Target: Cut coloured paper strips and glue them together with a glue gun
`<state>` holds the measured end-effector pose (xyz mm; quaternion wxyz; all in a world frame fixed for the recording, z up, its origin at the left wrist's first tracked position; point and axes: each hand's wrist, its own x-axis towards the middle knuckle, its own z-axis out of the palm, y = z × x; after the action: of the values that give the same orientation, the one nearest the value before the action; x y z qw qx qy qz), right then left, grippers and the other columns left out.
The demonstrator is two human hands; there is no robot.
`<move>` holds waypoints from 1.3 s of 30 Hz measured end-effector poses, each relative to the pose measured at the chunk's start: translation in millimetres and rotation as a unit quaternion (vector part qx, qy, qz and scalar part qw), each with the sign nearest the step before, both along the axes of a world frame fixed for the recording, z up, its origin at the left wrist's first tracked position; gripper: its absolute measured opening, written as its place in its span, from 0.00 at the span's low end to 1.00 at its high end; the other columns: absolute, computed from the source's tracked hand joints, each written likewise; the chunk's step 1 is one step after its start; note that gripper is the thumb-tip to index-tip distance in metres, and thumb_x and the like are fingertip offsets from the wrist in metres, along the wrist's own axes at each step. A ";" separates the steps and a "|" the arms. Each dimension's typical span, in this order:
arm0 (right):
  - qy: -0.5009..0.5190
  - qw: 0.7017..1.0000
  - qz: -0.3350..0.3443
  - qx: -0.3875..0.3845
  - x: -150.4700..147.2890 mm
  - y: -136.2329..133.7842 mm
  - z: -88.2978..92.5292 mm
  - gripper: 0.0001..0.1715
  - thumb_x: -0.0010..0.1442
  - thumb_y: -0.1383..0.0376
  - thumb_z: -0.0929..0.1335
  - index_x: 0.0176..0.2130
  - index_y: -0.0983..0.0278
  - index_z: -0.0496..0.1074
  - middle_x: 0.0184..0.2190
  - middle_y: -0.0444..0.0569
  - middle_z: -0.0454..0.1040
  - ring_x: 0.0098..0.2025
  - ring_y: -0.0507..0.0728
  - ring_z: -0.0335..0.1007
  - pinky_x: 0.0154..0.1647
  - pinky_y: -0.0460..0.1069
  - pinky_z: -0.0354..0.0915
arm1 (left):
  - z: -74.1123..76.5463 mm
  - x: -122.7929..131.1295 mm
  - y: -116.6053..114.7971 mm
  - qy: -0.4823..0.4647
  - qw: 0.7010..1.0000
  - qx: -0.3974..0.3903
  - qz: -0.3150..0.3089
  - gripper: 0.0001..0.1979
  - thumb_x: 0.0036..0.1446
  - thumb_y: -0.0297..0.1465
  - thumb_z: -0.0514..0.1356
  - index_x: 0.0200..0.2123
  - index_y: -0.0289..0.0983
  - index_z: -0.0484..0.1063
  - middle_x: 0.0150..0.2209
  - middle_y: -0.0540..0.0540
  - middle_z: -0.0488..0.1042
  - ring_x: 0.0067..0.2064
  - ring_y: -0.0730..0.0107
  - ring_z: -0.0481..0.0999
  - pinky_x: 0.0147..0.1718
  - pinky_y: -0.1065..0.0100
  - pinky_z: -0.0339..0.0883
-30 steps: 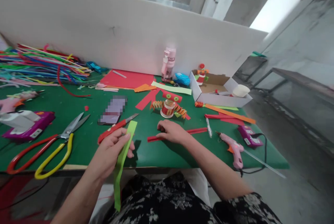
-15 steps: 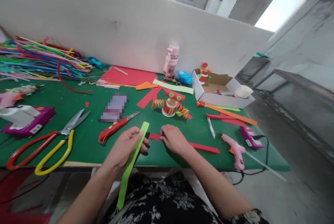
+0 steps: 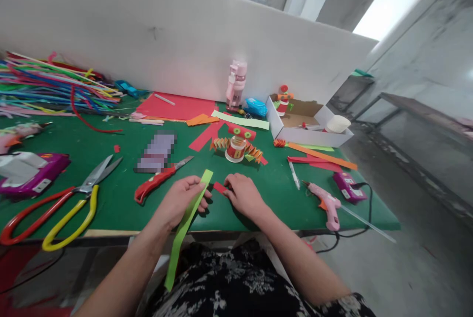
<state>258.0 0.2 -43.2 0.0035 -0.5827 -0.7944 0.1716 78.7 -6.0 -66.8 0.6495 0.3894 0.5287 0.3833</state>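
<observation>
My left hand [image 3: 179, 202] pinches a light green paper strip [image 3: 180, 238], whose long tail droops over the table's front edge toward my lap. In my right hand [image 3: 244, 195] is the end of a red paper strip [image 3: 220, 188]; most of its length is hidden by the hand and forearm. The two strip ends are close together but apart. Just beyond my hands stands a small paper-cup figure [image 3: 235, 150] with folded orange arms and a red roll with green eyes on top. Left of my left hand lies a red-handled knife [image 3: 157, 182].
Big scissors [image 3: 85, 190] lie at left, near a blurred-out flat object [image 3: 157, 152]. A pink glue gun [image 3: 325, 201] with a cord sits by the right edge. Farther back are a white box [image 3: 314, 135], a pink bottle [image 3: 235, 85] and a pile of pipe cleaners [image 3: 55, 88].
My right hand has drawn the red strip off its place on the table, so its right-hand length no longer lies there. My left hand keeps the green strip. The view has shifted slightly.
</observation>
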 end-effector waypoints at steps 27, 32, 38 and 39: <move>0.304 0.946 -0.056 -0.102 -1.0 10.1 -6.8 0.08 0.60 0.74 0.67 0.40 0.65 0.74 0.28 0.42 0.72 0.29 0.50 0.67 0.34 0.46 0.60 | -1.7 4.3 -9.0 0.015 0.998 0.023 -0.063 0.28 0.38 0.57 0.68 0.25 0.36 0.71 0.22 0.48 0.76 0.20 0.72 0.72 0.20 0.70 0.67; 0.481 0.850 -0.101 -0.187 -4.1 9.0 -8.8 0.07 0.60 0.65 0.67 0.35 0.64 0.75 0.23 0.41 0.70 0.23 0.49 0.66 0.28 0.45 0.63 | 1.3 5.3 -8.5 0.011 0.999 0.022 -0.046 0.29 0.36 0.57 0.69 0.26 0.36 0.74 0.23 0.48 0.77 0.21 0.72 0.74 0.22 0.70 0.67; 0.518 0.820 -0.109 -0.217 -5.8 6.1 -8.2 0.10 0.56 0.62 0.69 0.38 0.64 0.76 0.28 0.42 0.73 0.22 0.48 0.68 0.26 0.44 0.66 | 0.6 4.8 -8.2 0.007 0.999 0.027 -0.018 0.29 0.35 0.57 0.69 0.26 0.36 0.74 0.22 0.49 0.76 0.22 0.70 0.74 0.24 0.69 0.68; 0.516 0.821 -0.109 -0.218 -5.8 5.6 -7.6 0.10 0.56 0.62 0.69 0.39 0.64 0.76 0.28 0.42 0.73 0.23 0.48 0.69 0.26 0.44 0.66 | 0.4 5.0 -8.1 0.007 0.999 0.027 -0.016 0.29 0.35 0.58 0.69 0.26 0.36 0.74 0.22 0.49 0.76 0.22 0.70 0.74 0.23 0.69 0.68</move>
<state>252.2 5.8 -50.8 0.3043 -0.4770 -0.5500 0.6143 83.7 -14.1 -66.4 0.6406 0.4181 0.5167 0.3844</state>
